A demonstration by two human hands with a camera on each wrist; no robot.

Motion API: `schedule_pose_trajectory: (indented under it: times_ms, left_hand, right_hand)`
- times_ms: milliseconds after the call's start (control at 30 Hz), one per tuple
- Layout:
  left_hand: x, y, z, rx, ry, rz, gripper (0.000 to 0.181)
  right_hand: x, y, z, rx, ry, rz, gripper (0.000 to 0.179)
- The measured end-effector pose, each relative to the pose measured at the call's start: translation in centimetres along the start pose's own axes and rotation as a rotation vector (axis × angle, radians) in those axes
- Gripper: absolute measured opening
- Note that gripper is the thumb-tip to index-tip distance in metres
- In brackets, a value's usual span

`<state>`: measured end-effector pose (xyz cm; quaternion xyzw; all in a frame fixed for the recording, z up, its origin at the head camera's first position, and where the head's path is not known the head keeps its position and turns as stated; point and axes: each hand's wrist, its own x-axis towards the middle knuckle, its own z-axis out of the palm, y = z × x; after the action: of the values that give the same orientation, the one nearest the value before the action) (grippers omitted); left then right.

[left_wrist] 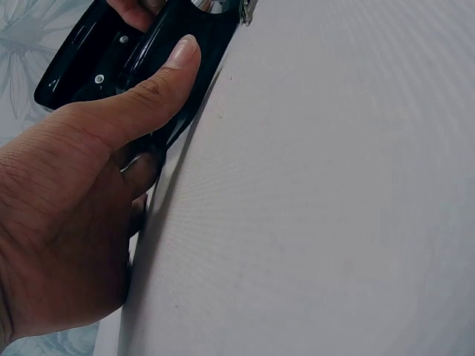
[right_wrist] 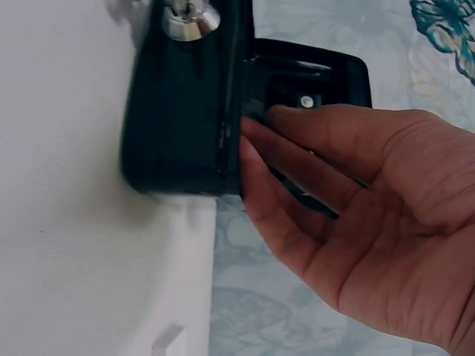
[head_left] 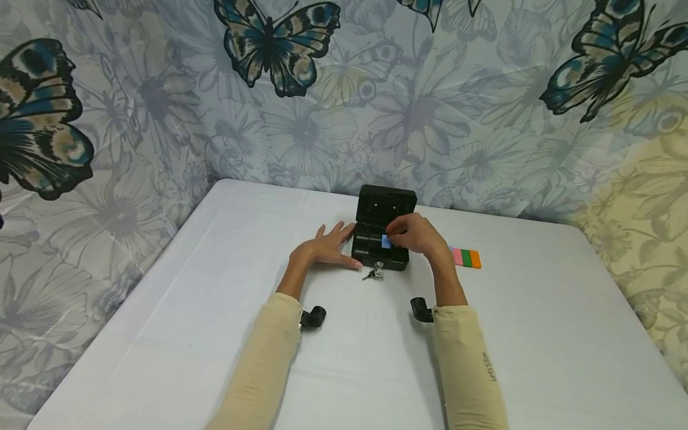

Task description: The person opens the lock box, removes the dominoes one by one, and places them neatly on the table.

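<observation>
A small black cash box (head_left: 380, 258) stands with its lid (head_left: 386, 205) raised. A key is in its round silver lock (right_wrist: 191, 21), and a bunch of keys (head_left: 372, 275) hangs at the front. My left hand (head_left: 328, 248) steadies the box's left side with spread fingers, the thumb lying along the front in the left wrist view. My right hand (head_left: 416, 234) reaches into the right part of the box and pinches a small blue paper square (head_left: 386, 241) at its edge. In the right wrist view the fingertips are hidden behind the box wall.
Pink, green and orange paper strips (head_left: 466, 258) lie side by side on the white table (head_left: 537, 310), right of the box. Behind the table hangs a butterfly-patterned cloth (head_left: 306, 131). Black wrist cameras (head_left: 314, 317) stick out inward from both sleeves.
</observation>
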<state>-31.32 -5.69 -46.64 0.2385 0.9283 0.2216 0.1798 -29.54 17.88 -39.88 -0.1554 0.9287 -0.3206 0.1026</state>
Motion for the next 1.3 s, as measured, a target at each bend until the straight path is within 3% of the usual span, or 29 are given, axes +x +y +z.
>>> schedule_pose_trajectory:
  times_ms: [133,400,900,1000,1200,1300]
  left_hand:
    - [0.0,0.0,0.0,-0.004,-0.001,0.01,0.108]
    - [0.2,-0.1,0.1,-0.004,-0.008,0.005,0.109]
    - [0.1,-0.2,0.1,-0.02,-0.007,-0.006,0.108]
    - [0.2,-0.1,0.1,-0.016,-0.007,-0.009,0.108]
    - [0.2,-0.1,0.1,-0.014,0.0,-0.005,0.109]
    - [0.2,-0.2,0.1,-0.017,0.002,-0.002,0.11]
  right_hand:
    - [0.2,-0.2,0.3,0.01,-0.014,0.056,0.025]
    - [0.5,-0.4,0.7,0.01,-0.127,0.115,0.031]
    - [0.7,-0.6,1.2,0.109,-0.187,-0.053,0.032]
    - [0.8,-0.4,1.1,0.134,-0.159,-0.039,0.032]
    - [0.8,-0.2,0.8,0.183,0.021,0.007,0.027]
    - [1.0,-0.3,1.0,0.201,0.073,0.026,0.024]
